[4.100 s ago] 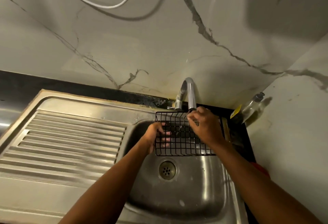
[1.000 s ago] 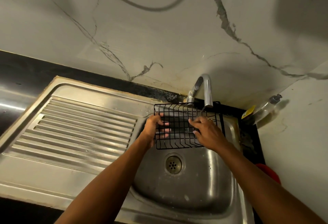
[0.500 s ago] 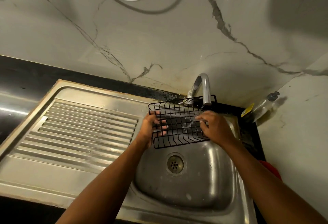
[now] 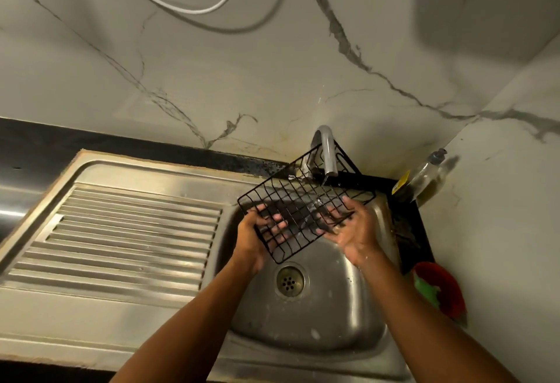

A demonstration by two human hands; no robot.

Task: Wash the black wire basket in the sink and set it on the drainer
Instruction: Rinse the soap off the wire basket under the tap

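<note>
The left hand [image 4: 253, 238] and right hand [image 4: 356, 231] each gripped an edge of the black wire basket [image 4: 295, 205]. It hung tilted over the sink [image 4: 333, 310], beneath the tap [image 4: 328, 153].

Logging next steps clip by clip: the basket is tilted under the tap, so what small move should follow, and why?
Probably slide the black wire basket rightward under the tap. A thin stream seems to strike only the mesh near the right hand; the part by the left hand lies outside it. The drainer can wait.
</note>
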